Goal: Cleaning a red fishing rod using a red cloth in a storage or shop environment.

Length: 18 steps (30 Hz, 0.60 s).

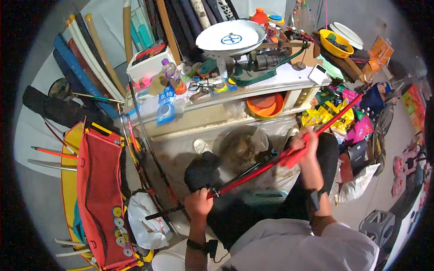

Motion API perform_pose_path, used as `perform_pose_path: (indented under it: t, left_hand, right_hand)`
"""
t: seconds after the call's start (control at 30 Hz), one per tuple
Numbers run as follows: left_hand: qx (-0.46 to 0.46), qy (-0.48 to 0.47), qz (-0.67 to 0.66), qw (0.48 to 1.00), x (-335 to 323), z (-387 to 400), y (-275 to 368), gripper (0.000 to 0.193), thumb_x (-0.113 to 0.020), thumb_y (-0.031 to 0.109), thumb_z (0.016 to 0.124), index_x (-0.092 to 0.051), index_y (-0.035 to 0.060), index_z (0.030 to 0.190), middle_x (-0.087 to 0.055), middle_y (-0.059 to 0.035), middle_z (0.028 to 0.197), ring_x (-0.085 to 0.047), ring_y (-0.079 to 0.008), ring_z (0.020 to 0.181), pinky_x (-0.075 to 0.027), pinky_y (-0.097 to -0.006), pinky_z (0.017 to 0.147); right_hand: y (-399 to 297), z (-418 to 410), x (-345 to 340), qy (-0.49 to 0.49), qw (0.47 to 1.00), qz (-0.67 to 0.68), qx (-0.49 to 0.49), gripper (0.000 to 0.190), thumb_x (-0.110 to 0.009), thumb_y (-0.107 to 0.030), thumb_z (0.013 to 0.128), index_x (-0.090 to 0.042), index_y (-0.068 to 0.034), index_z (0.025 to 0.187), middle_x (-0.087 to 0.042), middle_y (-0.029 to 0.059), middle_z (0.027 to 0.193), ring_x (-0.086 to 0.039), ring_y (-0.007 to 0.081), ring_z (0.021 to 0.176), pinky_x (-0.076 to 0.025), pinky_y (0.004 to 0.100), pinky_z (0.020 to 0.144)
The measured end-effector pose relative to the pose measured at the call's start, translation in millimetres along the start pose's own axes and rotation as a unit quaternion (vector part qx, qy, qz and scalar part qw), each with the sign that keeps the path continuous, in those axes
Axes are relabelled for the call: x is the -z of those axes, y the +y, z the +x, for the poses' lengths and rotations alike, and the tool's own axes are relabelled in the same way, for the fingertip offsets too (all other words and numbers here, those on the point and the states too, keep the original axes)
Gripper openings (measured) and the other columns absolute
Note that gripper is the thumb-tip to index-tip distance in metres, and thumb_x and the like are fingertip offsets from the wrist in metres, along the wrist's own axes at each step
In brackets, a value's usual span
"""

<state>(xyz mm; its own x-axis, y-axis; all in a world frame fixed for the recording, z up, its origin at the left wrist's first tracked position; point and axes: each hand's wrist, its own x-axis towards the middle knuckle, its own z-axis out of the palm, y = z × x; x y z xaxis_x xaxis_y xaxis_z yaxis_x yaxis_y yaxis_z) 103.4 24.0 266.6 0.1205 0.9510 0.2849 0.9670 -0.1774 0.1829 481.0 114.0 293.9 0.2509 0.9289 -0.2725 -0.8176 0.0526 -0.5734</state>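
Observation:
A long red fishing rod (259,176) lies slantwise across my lap, its black handle end at the lower left and its thin end reaching up to the right. My left hand (199,203) is closed round the rod near the handle, beside a small metal fitting. Farther up, my right hand (307,144) presses a red cloth (295,156) round the shaft; the fingers look blurred. A second thin black rod or pole (251,169) shows just behind the red one. Below the rod, a round tub (242,144) stands on the floor between my feet.
Ahead stands a cluttered table (217,101) with a balance scale (254,69), a bottle (173,76) and eyeglasses (200,86). At left are a red rod bag (101,189), upright rods (149,142) and a white plastic bag (145,220). Colourful packets (325,113) and a grey plastic stool (377,225) are at right.

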Motion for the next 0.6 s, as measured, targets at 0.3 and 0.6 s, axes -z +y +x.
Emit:
perform_pose_path:
  t: [0.3,0.6]
  left_hand:
    - [-0.033,0.032,-0.071,0.996,4.8,4.7,2.7,0.022,-0.068,0.026,0.063,-0.051,0.0119,0.064,-0.052,-0.0077,0.057,-0.054,-0.0301,0.054,-0.040,-0.0418,0.046]
    - [-0.049,0.072,-0.012,0.996,-8.8,6.1,3.8,0.029,-0.068,0.025,0.073,-0.048,0.0127,0.056,-0.051,-0.0098,0.051,-0.051,-0.0315,0.045,-0.035,-0.0439,0.041]
  right_hand:
    - [161.6,-91.4,-35.1,-0.276,0.942,0.019,-0.192,0.037,-0.039,-0.043,0.093,-0.049,-0.008,0.086,-0.058,0.0093,0.088,-0.057,0.0218,0.089,-0.043,0.0391,0.088]
    - [101.1,-56.4,3.2,-0.123,0.982,-0.027,-0.141,0.037,-0.045,-0.043,0.091,-0.049,-0.007,0.086,-0.057,0.0090,0.087,-0.056,0.0237,0.089,-0.045,0.0384,0.085]
